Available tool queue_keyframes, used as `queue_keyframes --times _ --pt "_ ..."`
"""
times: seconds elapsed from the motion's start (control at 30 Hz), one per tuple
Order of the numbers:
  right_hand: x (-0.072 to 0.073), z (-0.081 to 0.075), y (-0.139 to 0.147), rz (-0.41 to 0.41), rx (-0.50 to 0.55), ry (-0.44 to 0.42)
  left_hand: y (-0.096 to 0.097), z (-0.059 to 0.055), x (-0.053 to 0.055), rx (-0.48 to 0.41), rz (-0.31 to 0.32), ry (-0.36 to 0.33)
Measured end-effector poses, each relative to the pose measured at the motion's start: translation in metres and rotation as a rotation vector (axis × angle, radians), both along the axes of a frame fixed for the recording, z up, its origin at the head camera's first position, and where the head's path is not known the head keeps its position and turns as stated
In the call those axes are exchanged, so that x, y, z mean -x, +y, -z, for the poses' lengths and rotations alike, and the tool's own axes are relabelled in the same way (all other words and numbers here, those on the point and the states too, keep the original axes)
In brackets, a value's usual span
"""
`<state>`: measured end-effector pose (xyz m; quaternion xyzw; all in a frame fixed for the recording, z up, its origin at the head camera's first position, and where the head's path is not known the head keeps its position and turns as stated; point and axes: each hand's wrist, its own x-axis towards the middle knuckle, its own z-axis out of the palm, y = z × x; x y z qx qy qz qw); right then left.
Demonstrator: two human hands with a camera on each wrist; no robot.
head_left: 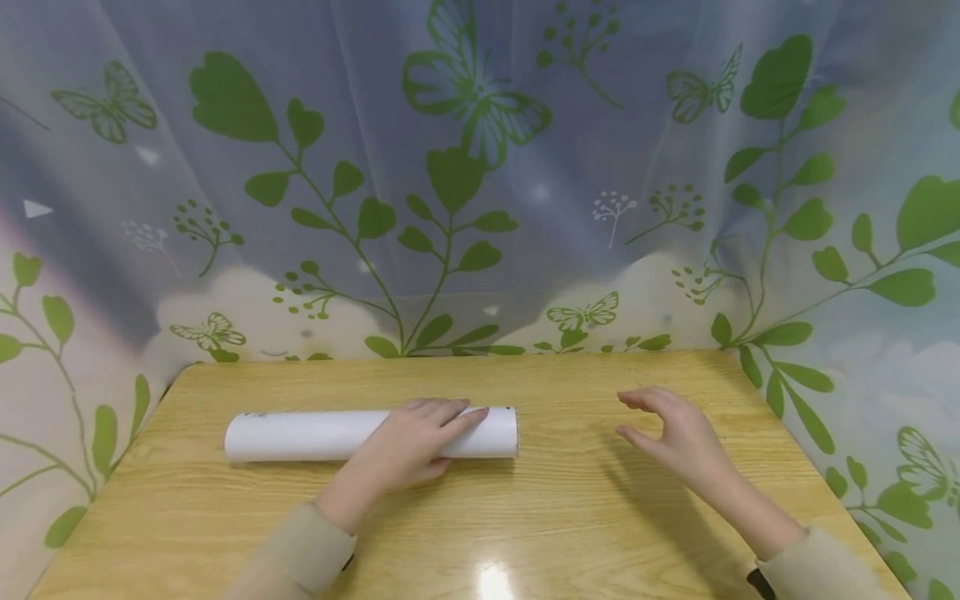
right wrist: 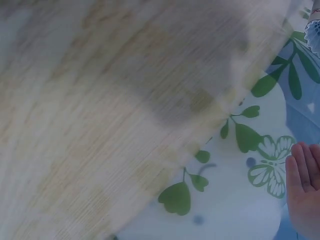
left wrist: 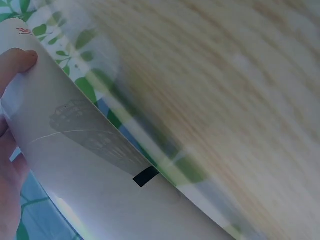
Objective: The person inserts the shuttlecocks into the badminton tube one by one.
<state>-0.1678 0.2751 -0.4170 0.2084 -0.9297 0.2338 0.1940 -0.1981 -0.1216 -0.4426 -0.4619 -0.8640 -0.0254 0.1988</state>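
A long white roll (head_left: 300, 435), which looks like rolled glossy paper, lies crosswise on the wooden table. My left hand (head_left: 408, 442) grips it near its right end, with the fingers laid over the top. From the left wrist view, a digit presses on the roll's surface (left wrist: 100, 180), which carries a faint grey print and a black mark. To the right, apart from the roll, my right hand (head_left: 686, 437) hovers over the table with thumb and fingers parted and nothing between them. The right wrist view catches the roll's end (right wrist: 314, 37), with a patterned inside, at its upper right edge.
The wooden table (head_left: 585, 508) has light grain and a bright reflection near its front. A curtain (head_left: 375, 275) with green leaves and butterflies stands right behind the table and along both sides.
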Motion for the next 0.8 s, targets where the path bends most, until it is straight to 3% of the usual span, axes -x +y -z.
queue_keyframes --times 0.33,0.53,0.8 --pt "0.005 0.003 0.006 -0.018 -0.098 0.031 0.004 0.011 0.004 0.037 -0.053 -0.052" --pt "0.005 0.003 0.008 -0.044 -0.154 0.103 0.003 0.011 0.004 0.019 -0.083 -0.070" --pt "0.001 0.006 0.009 -0.048 -0.194 0.132 -0.003 0.012 0.002 0.011 -0.109 -0.095"
